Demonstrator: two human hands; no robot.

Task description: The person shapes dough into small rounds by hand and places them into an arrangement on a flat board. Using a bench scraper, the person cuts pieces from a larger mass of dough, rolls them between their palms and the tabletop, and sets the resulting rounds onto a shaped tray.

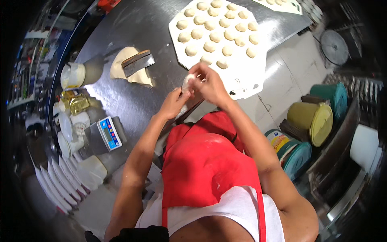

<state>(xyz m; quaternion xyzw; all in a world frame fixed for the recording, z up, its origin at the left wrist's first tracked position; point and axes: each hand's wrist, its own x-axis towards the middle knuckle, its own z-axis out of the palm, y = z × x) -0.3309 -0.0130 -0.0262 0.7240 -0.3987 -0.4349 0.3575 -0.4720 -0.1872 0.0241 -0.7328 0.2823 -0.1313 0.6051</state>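
A small piece of dough [187,83] is pinched between my two hands over the table's near edge. My left hand [176,101] grips it from below with closed fingers. My right hand [208,84] has its fingers curled on its upper side, next to the white board [237,72]. Rows of round dough balls [209,46] cover most of that board. To the left, a flat slab of dough [118,68] lies on the metal table, with a dough scraper [139,64] resting across it.
The metal table [133,36] carries a digital scale [109,133], an oil bottle [78,103] and a white tub [73,76] on the left. Another board [282,5] with dough stands at the far right. Lidded buckets [321,124] line the tiled floor [278,76] on my right.
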